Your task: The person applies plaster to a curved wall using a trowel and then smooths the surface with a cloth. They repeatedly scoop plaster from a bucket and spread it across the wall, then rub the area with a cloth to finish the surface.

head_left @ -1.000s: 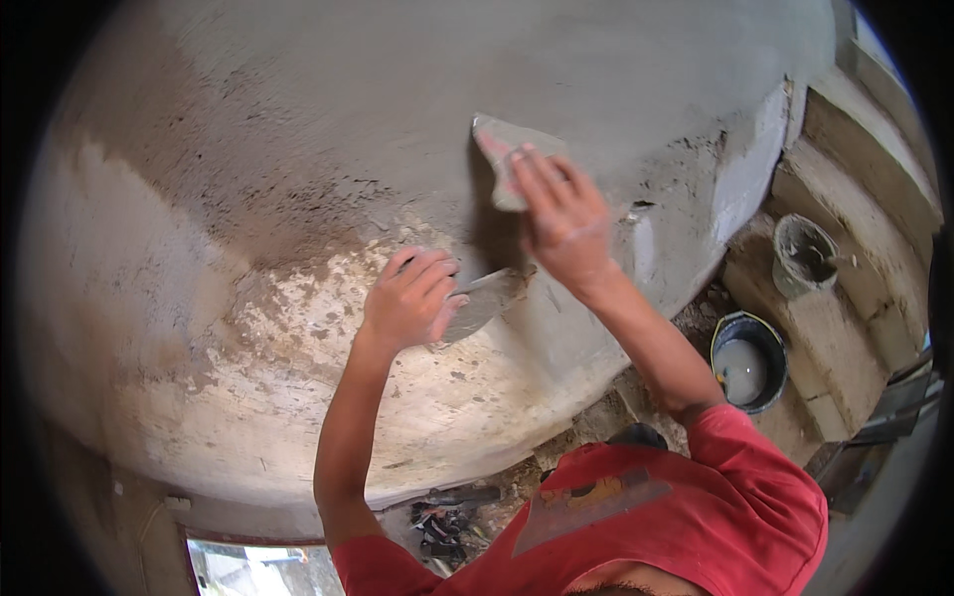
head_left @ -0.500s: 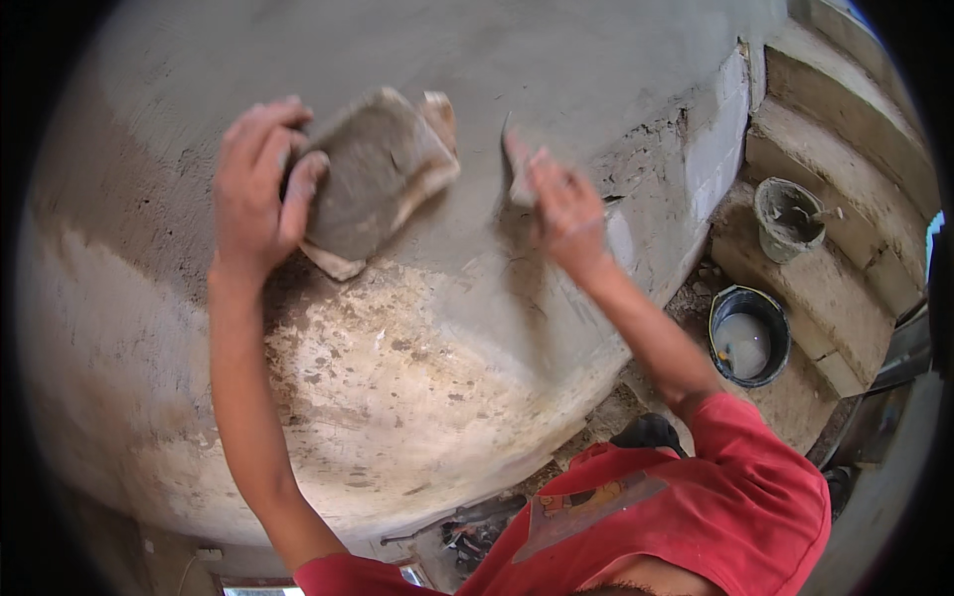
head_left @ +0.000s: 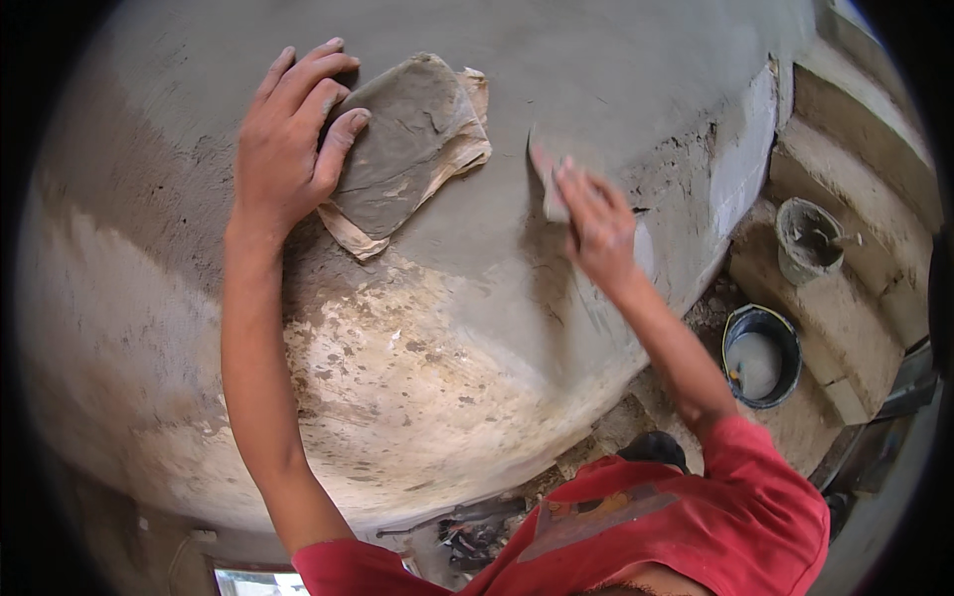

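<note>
My left hand (head_left: 296, 134) grips the left side of a flat, roughly square board (head_left: 402, 139) with pale crumpled edges and grey mortar on its face. The board is held up against the grey plastered wall (head_left: 537, 60). Right of it, my right hand (head_left: 594, 214) grips a thin, mortar-smeared flat tool (head_left: 547, 179) with a reddish patch, its edge near the wall. A shadow falls below the tool. The lower wall (head_left: 397, 417) shows a pale, speckled surface beside the fresh grey coat; cracked, rough plaster runs along the right side.
Stone steps (head_left: 845, 119) climb at the right. On them sit a mortar-crusted bucket (head_left: 807, 238) with a handle sticking out and a black bucket (head_left: 760, 358) of cloudy liquid. Dark objects (head_left: 467, 541) lie at the wall's foot, and a bright opening (head_left: 253, 581) shows at bottom left.
My left hand rose up and left with the board from low centre, then shifted slightly up and right. My right hand's tool moved down and right, and now stands edge-on.
</note>
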The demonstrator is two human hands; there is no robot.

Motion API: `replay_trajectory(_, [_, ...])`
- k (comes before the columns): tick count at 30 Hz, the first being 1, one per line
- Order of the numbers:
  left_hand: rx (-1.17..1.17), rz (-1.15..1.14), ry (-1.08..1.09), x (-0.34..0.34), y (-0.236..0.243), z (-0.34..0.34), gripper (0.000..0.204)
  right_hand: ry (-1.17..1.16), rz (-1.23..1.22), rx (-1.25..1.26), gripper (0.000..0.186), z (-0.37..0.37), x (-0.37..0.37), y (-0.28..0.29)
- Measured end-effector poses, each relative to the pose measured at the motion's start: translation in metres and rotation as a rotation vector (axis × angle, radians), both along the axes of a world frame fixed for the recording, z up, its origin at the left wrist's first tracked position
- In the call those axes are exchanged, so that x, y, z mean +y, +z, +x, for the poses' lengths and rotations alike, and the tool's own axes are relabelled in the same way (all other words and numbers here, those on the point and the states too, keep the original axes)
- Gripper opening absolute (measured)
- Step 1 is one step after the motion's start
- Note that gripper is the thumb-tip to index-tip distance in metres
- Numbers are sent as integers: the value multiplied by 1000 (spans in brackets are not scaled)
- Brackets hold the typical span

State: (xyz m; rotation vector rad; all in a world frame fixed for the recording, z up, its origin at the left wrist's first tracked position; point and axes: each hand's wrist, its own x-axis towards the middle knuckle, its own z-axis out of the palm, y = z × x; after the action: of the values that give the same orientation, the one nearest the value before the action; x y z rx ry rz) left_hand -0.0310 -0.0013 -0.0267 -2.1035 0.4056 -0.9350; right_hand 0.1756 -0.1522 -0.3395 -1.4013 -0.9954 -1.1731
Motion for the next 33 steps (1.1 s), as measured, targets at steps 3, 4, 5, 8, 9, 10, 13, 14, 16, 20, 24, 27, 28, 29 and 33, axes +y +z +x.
replay_trajectory(3, [-18, -4, -28, 1, -1, 1, 20, 151, -151, 57, 74, -38, -23, -24])
replay_trajectory(4, [-10, 2, -7, 1, -2, 1, 20, 204, -134, 22, 74, -37, -32, -26])
replay_trajectory(5, [-11, 1, 1, 2, -2, 1, 19, 151, -163, 78, 73, -32, -39, -28])
replay_trajectory(8, [-17, -17, -8, 5, -2, 1, 19, -11, -54, 67, 69, 11, -36, -16])
replay_trajectory(9, [-11, -31, 22, 6, -3, 2, 19, -71, -6, 51, 68, 24, -27, -12])
replay_trajectory(10, [-7, -35, 6, 5, -2, 2, 18, -126, -11, 108, 66, 27, -18, -14])
replay_trajectory(13, [-34, -40, -41, 0, -6, 7, 19, -90, -84, 12, 64, 11, 4, -33])
replay_trajectory(14, [-30, -14, -25, -2, -10, 9, 19, -43, -57, -9, 64, -4, 3, -46])
replay_trajectory(16, [-51, -14, -24, -8, -21, 15, 19, 73, -109, 13, 66, -26, -10, -68])
replay_trajectory(20, [150, 24, 25, -17, -52, 23, 19, 144, -10, 163, 71, 3, -45, -54])
replay_trajectory(24, [430, -125, -87, -18, -84, 17, 12, 37, 199, 177, 73, 80, -31, 20])
replay_trajectory(27, [530, -106, -95, -14, -98, 9, 15, -33, 53, 112, 70, 64, -10, 36])
replay_trajectory(28, [538, -86, -80, -13, -102, 6, 16, 19, 33, 36, 67, 44, -7, 29])
replay_trajectory(29, [549, -74, -24, -12, -105, 3, 18, 33, 15, -87, 67, 23, -11, 20])
replay_trajectory(33, [592, -133, -74, -9, -113, -5, 22, 181, -199, -44, 70, -22, -41, -4])
